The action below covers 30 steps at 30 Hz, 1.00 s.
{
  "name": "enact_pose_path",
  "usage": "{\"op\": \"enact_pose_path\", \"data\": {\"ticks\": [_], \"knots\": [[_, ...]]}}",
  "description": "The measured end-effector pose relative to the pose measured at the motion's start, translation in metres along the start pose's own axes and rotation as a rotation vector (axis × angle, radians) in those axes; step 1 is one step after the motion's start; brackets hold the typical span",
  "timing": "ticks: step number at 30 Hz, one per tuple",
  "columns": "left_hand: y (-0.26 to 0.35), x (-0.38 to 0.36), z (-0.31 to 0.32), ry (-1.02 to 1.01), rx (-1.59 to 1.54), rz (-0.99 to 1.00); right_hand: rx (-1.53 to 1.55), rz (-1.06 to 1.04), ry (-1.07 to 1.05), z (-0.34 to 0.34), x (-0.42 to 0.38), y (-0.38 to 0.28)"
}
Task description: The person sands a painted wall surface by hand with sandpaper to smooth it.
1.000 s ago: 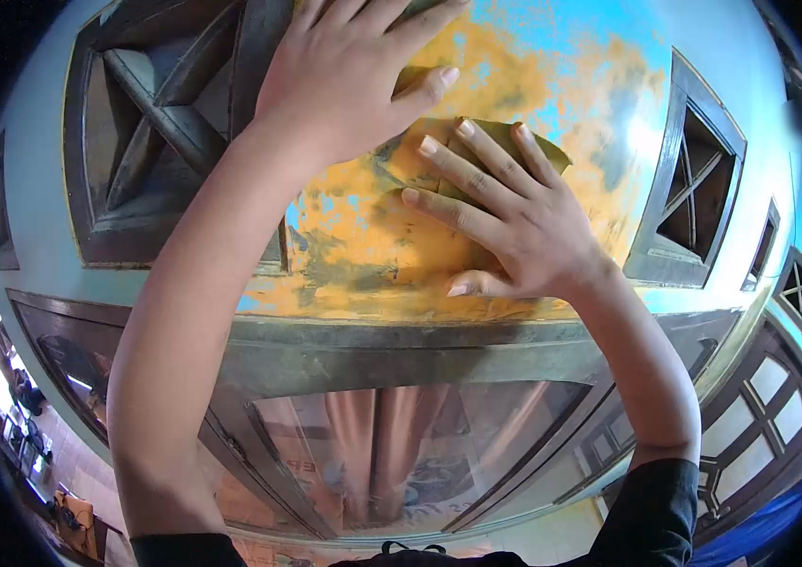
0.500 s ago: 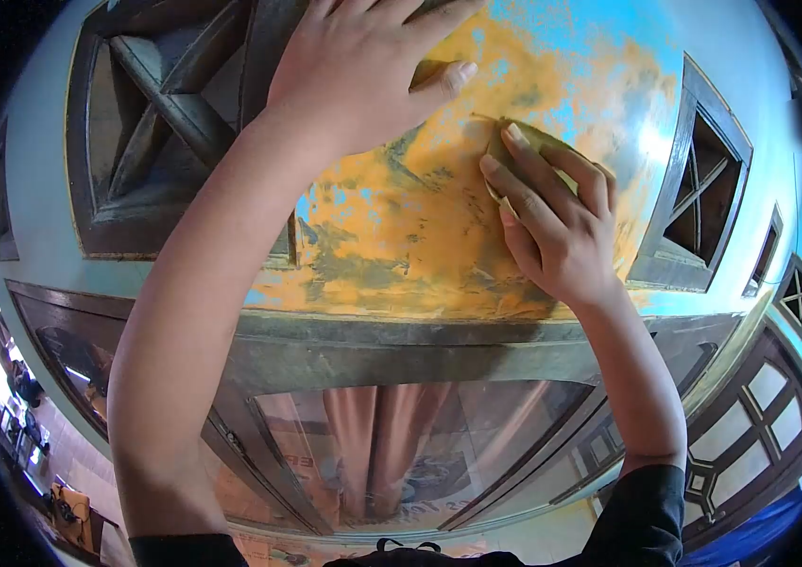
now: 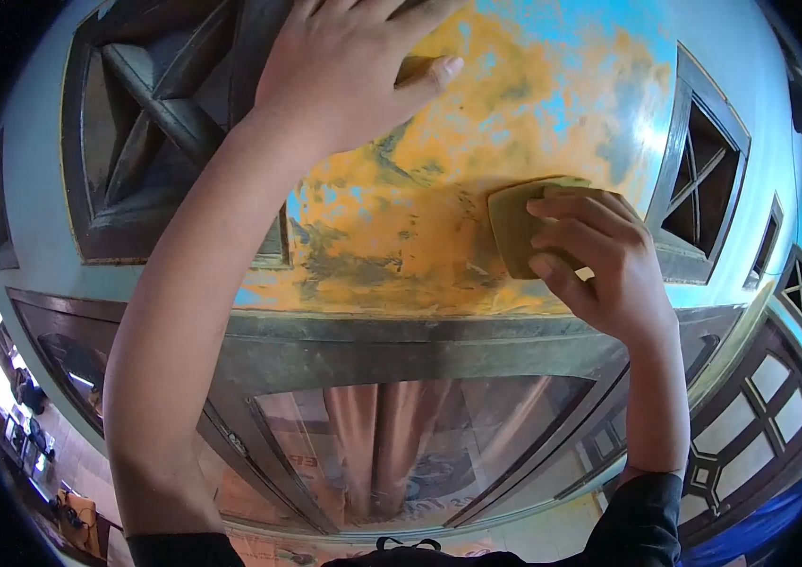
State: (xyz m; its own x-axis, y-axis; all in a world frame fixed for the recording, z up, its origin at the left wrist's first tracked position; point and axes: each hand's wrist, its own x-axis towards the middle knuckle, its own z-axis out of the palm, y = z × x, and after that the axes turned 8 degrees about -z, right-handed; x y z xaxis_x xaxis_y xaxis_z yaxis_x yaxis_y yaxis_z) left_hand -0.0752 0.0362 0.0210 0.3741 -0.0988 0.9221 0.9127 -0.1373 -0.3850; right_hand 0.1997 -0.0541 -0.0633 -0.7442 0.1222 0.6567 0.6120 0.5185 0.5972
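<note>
The right hand (image 3: 599, 269) has its fingers curled and clamped on a folded sanding sheet (image 3: 514, 227), whose free edge juts left of the fingertips against the orange-scraped wall (image 3: 401, 236). Bare wall runs leftward from that edge to the left hand (image 3: 344, 66), pressed flat, fingers together. Just below the knuckles lies the door frame's top rail (image 3: 401, 345); right of them, a vent opening (image 3: 699, 180).

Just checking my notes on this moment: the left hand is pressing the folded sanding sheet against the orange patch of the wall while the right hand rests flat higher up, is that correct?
Not quite: the hands are swapped. In the head view, the right hand presses the folded sanding sheet against the orange patch of the wall, while the left hand rests flat higher up.
</note>
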Motion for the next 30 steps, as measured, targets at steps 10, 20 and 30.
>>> {"op": "enact_pose_path", "data": {"ticks": [10,20,30], "knots": [[0.000,-0.001,-0.004,-0.007,-0.008,-0.003,-0.253,0.252,0.045,0.019,0.012,-0.031],[0.001,0.000,-0.005,-0.023,-0.006,-0.008,-0.307,0.134,0.046,0.043,-0.005,-0.047],[0.008,0.001,-0.017,-0.100,0.052,-0.050,-0.044,0.026,0.094,0.040,0.004,-0.029]]}}
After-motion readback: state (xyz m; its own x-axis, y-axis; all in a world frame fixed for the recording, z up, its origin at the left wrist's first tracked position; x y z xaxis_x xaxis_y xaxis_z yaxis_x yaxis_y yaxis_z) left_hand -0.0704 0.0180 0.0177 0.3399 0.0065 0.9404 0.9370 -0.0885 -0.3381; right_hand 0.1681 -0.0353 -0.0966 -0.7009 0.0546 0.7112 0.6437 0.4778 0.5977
